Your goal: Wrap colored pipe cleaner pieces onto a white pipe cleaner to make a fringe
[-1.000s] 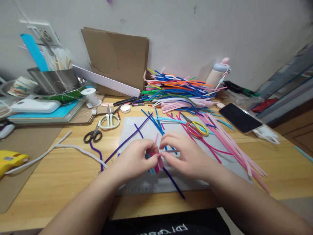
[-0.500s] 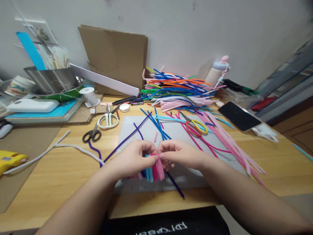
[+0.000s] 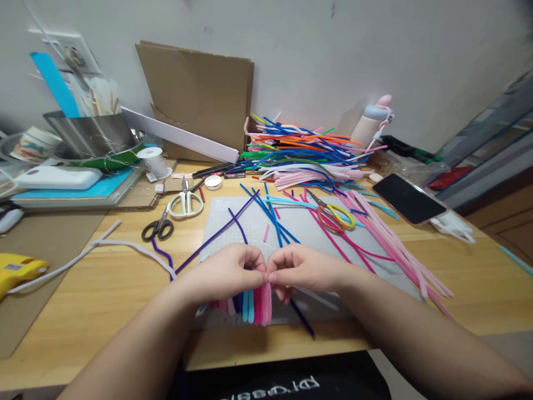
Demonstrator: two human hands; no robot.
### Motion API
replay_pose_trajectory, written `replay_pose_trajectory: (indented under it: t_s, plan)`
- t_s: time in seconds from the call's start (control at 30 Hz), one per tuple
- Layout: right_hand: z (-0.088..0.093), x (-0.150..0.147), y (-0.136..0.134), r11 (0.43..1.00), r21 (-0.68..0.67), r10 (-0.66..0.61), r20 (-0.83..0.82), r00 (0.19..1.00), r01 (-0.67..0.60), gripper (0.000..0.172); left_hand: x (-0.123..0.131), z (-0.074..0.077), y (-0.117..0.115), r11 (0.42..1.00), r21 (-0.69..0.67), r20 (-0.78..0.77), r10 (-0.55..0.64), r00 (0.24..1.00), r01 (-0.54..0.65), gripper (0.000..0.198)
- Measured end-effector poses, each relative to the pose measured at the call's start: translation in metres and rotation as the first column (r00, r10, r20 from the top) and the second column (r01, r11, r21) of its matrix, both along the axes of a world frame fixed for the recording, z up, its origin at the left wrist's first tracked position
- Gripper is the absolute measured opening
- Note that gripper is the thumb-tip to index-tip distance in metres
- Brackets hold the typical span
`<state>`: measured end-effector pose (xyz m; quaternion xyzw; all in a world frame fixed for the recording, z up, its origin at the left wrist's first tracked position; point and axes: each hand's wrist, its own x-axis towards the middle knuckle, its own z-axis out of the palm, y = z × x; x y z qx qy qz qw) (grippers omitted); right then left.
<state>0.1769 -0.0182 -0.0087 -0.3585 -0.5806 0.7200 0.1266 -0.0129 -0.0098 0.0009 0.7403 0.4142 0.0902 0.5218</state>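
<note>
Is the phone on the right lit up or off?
Its screen looks off: the smartphone lies face up, showing plain black with nothing lit. Whether it's powered down, I cannot tell.

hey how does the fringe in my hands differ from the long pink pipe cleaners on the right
The fringe mixes blues and pinks; the pink pipe cleaners are all pink. The fringe is short and held; the pink pipe cleaners are long and lie loose. Both include pink.

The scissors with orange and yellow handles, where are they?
The head view shows the scissors on the right half of the grey mat, beyond the right hand.
</note>
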Motion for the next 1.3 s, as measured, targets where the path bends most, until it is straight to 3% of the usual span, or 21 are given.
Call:
replay_pose_trajectory:
  t_s: [0.3, 0.6, 0.77, 0.97, 1.3]
  plan:
    - [-0.001, -0.004, -0.001, 0.997, 0.051, -0.06, -0.029, 0.998, 0.061, 0.019, -0.002, 0.003, 0.004, 0.993, -0.109, 0.034, -0.036, 0.999, 0.04, 0.017]
    - [-0.007, -0.008, -0.002, 0.986, 0.109, -0.124, -0.029, 0.992, 0.127, 0.012, -0.003, 0.002, 0.004, 0.991, -0.115, 0.028, -0.063, 0.998, 0.066, 0.018]
    - [-0.006, -0.009, -0.002, 0.981, 0.102, -0.16, -0.034, 0.987, 0.163, 0.013, -0.003, 0.004, 0.005, 0.994, -0.098, 0.042, -0.046, 0.998, 0.05, 0.016]
    - [-0.003, 0.001, 0.006, 0.996, 0.008, -0.092, -0.13, 0.987, 0.094, 0.027, -0.004, 0.008, 0.006, 0.997, -0.076, 0.093, 0.014, 0.996, -0.007, 0.016]
    - [-0.003, 0.009, 0.014, 0.989, 0.096, -0.105, -0.07, 0.992, 0.111, 0.02, -0.007, 0.011, 0.007, 0.999, 0.041, -0.007, 0.027, 1.0, -0.027, 0.025]
